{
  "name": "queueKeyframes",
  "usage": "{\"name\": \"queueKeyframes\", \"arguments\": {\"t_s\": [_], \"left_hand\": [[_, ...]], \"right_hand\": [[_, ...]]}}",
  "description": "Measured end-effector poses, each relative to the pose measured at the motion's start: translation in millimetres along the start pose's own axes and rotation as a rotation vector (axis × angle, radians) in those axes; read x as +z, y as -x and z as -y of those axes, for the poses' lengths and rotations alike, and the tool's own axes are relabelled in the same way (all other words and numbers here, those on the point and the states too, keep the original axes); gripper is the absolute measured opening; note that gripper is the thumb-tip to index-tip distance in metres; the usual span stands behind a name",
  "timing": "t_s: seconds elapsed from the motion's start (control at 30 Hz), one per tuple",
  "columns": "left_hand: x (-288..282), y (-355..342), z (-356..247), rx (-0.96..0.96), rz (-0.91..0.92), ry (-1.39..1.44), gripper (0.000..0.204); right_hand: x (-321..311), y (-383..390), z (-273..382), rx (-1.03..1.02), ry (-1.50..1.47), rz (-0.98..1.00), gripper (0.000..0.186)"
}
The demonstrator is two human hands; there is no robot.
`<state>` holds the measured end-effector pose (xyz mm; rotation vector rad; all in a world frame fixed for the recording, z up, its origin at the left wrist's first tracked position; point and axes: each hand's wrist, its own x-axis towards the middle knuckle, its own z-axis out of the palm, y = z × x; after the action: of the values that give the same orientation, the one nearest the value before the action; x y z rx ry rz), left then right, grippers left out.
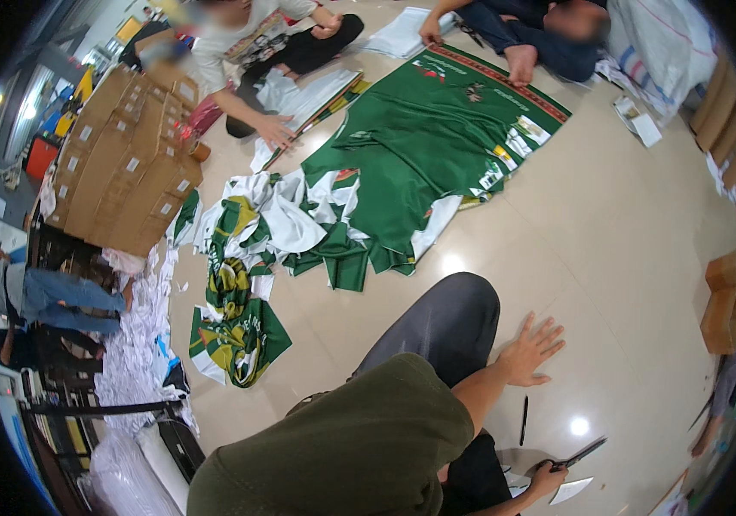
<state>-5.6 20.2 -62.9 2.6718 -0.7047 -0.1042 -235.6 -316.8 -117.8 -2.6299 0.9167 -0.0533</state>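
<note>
Palm down on the shiny floor, my left hand (pixel 530 353) has its fingers spread and holds nothing. My right hand (pixel 547 479), at the lower right, is closed around the handles of dark scissors (pixel 583 452). Their blades point up and to the right. A slim black pen-like stick (pixel 524 420) lies between my two hands. Beside the right hand lies a small white scrap (pixel 573 491). Ahead, a large green printed cloth (pixel 420 146) is spread on the floor, with loose green and white pieces (pixel 286 219) along its left side.
Two people sit at the far side; one's hand (pixel 273 131) rests by white and green cloth pieces. Stacked cardboard boxes (pixel 119 155) stand at left, near a heap of white scraps (pixel 136 344). Another cardboard box (pixel 723 318) is at right. A bunched green and yellow cloth (pixel 239 340) lies left of my knee.
</note>
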Motion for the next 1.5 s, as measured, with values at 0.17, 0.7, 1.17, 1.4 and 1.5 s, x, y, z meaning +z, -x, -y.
{"name": "queueKeyframes", "arguments": {"t_s": [0.17,0.7,1.17,1.4,1.5], "left_hand": [[-2,9,0,-0.011,0.026,0.045,0.087],[-175,244,184,-0.633,-0.849,0.769,0.013],[-112,475,346,-1.352,-0.481,-0.113,0.056],[-112,475,343,-1.424,-0.360,0.022,0.058],[-114,474,345,-1.444,-0.334,0.058,0.058]], "right_hand": [[-14,-7,52,0.131,-0.019,0.084,0.037],[-31,51,644,-1.061,-0.111,0.334,0.040],[205,336,949,-1.531,0.465,0.736,0.089],[250,351,1011,-1.474,0.535,0.705,0.088],[255,359,1025,-1.490,0.647,0.704,0.091]]}}
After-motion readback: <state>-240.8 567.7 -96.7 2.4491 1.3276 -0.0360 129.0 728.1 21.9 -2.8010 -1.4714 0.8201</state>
